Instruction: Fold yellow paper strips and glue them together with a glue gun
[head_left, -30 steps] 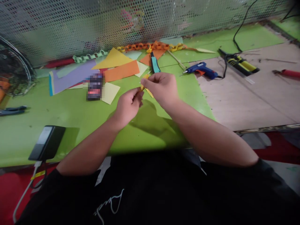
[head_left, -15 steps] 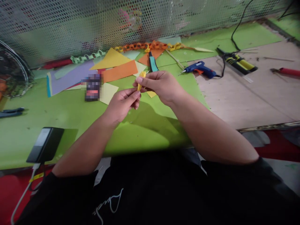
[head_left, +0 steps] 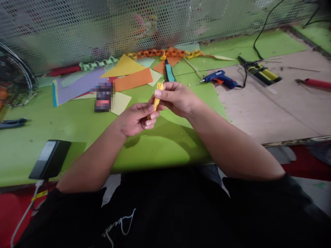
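Note:
Both hands pinch a narrow, pleated piece of folded yellow paper (head_left: 158,96) above the green tabletop. My left hand (head_left: 138,119) is closed on its lower end, thumb on top and fingers curled beneath. With thumb and fingers, my right hand (head_left: 178,98) grips the upper part. The fingers hide some of the folds. Just behind the hands lie an orange paper strip (head_left: 134,80), a yellow paper sheet (head_left: 124,67) and a teal-and-black cutter (head_left: 169,71).
A blue glue gun (head_left: 219,79) lies to the right, beside yellow-and-black pliers (head_left: 262,73). Paper chain (head_left: 152,53) runs along the mesh panel (head_left: 103,27). A pixelated dark object (head_left: 103,98) is left of the hands; a power bank (head_left: 50,159) sits near the front edge.
The folded yellow paper is tilted differently and shows more of its length. My left hand has dropped slightly and its fingertips now show more. Both hands keep hold of the paper.

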A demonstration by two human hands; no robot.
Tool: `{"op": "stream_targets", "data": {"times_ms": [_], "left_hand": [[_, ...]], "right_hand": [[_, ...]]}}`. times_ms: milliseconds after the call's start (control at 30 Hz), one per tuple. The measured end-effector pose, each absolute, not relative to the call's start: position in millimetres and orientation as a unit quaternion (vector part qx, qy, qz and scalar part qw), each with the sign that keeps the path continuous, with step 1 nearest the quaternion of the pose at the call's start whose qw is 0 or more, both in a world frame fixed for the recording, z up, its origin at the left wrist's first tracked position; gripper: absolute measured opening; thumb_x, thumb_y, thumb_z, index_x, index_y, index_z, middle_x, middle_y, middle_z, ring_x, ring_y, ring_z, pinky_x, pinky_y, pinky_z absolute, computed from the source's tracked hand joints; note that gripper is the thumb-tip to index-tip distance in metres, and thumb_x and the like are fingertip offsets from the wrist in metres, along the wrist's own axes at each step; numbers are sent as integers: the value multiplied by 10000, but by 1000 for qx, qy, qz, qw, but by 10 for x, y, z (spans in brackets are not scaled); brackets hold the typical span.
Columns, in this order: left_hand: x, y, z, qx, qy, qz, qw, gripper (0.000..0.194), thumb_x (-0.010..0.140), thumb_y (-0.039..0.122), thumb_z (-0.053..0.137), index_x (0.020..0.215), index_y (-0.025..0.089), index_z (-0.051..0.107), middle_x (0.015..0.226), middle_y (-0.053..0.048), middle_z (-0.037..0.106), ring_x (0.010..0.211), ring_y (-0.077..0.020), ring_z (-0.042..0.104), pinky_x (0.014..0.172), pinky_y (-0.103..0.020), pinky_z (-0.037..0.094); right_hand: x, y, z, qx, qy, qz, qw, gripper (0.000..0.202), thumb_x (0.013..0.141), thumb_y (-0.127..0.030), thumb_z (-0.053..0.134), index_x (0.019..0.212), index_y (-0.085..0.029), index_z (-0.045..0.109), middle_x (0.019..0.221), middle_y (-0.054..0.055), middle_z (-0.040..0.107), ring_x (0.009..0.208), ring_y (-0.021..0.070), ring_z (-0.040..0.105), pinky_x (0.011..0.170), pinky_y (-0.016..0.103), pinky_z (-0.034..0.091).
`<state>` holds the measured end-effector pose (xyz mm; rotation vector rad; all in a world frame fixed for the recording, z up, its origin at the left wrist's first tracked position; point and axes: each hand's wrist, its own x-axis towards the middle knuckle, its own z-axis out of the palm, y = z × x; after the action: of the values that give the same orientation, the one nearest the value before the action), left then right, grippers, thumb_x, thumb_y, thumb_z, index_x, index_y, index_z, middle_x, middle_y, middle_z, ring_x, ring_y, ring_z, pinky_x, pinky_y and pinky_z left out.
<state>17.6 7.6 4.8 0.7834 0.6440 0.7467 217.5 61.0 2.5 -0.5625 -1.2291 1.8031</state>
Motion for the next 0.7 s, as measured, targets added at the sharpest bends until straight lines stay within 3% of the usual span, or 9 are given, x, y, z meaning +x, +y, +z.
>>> {"op": "stream_targets", "data": {"times_ms": [100,267,433,533,600,700], "left_hand": [[159,64,60,373,280,323,823,363,841,379,1010,1047,109,882,743,11,580,517,-46,516,466,-185,432],[198,47,55,382,287,335,812,376,838,453,1001,1027,152,878,724,13,585,517,-72,544,469,-216,474],[235,57,-25,432,328,365,756,461,913,553,925,1156,166,864,946,-95,815,766,-204,802,733,-353,695],[248,56,-88,477,369,405,687,523,967,614,856,1246,172,854,1165,-161,869,997,-270,862,902,-407,720],[257,43,-114,498,394,437,637,504,989,609,839,1240,173,855,1232,-165,870,1049,-267,864,946,-405,717],[274,19,-125,505,413,458,604,429,988,539,868,1206,170,865,1197,-147,882,966,-221,866,902,-364,719]], "right_hand": [[2157,569,60,-207,-495,728,427,564,587,-612,1119,716,-197,760,742,2,792,597,97,639,524,230,532],[2156,530,86,-215,-512,700,449,582,665,-624,1089,680,-211,680,666,-17,723,562,90,592,491,236,485],[2159,564,10,-287,-503,664,473,643,649,-679,1077,665,-232,616,622,-25,672,537,101,555,456,259,460],[2148,622,-50,-322,-497,630,502,658,631,-696,1075,662,-231,610,640,-15,677,571,114,595,469,265,477],[2140,657,-71,-339,-496,607,520,665,634,-695,1072,652,-229,598,647,-18,671,606,120,630,516,267,516],[2135,672,-63,-363,-499,576,537,666,642,-682,1072,647,-227,585,626,-39,618,617,115,631,550,266,527]]}}
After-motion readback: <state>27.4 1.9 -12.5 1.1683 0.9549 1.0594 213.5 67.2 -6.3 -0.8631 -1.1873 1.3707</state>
